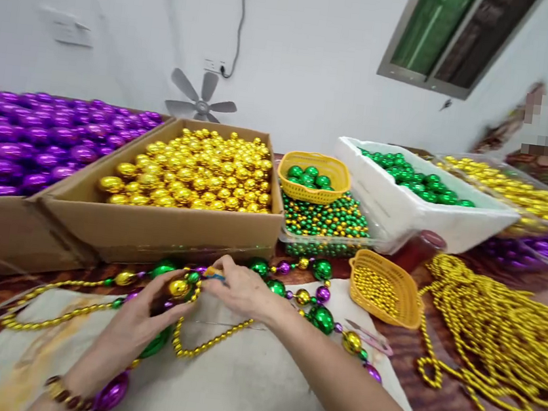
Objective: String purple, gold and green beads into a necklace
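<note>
My left hand is closed around part of a bead garland, with a large gold bead showing between thumb and fingers. Close beside it, my right hand grips a small orange-and-blue tool whose exact kind is partly hidden by the fingers. A strand of small gold beads hangs in a loop below both hands onto the pale cloth. Larger green beads, with purple and gold ones, run along the garland to the right and also under my left wrist.
Behind the hands stand a cardboard box of gold beads and another of purple beads. A yellow basket holds tiny gold beads, near pink-handled scissors. Gold bead strands are heaped at right, with a person beyond. A white foam box holds green balls.
</note>
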{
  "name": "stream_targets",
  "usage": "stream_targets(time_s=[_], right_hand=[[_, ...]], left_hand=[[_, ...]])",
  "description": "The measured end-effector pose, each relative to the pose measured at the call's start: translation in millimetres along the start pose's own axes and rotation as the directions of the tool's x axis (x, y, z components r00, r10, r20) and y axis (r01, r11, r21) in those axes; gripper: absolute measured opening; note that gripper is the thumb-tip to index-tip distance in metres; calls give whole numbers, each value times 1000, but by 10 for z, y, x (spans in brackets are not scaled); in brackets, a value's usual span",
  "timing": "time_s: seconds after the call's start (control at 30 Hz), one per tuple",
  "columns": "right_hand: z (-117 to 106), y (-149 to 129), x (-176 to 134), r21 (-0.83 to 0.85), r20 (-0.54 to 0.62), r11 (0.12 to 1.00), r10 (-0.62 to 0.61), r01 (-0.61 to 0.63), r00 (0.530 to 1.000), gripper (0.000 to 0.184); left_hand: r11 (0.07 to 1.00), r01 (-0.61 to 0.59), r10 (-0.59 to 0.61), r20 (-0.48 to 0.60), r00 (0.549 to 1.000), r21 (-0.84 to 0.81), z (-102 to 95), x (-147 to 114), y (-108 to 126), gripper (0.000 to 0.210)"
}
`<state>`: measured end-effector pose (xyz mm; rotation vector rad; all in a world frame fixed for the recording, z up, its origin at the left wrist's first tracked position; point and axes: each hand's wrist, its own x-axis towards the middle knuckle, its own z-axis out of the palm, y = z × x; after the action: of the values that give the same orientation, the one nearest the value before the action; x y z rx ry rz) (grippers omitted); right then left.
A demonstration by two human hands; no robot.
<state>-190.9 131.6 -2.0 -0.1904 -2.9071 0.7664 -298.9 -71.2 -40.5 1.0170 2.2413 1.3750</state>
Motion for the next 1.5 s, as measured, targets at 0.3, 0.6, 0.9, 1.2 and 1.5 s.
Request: stream_targets(time_s=[0.3, 0.6, 0.9, 1.2, 1.5], right_hand=[[-735, 915, -1386, -386, -203, 796, 419, -465, 885, 20], [-595, 1103, -1847, -486, -119, 729, 491, -482, 863, 27], [-561, 47, -1313, -93, 51, 996, 5, 0, 999, 60], [-809, -484, -1236, 388, 54, 918, -115, 86, 992, 12], [-2919, -1545, -1913, 220, 171, 968, -163, 123, 972, 22]], left_hand=[[991, 116, -117, 14, 993, 63, -340, -118, 460, 62], [997, -50, 48, 33, 998, 57, -255, -352, 1297, 44], [989, -148, 148, -56, 987, 10, -424, -668, 1995, 45], [977, -145, 102, -260, 960, -155, -1060, -1233, 2035, 52], [912, -233, 173, -198, 965, -337, -906, -1443, 1948, 47]])
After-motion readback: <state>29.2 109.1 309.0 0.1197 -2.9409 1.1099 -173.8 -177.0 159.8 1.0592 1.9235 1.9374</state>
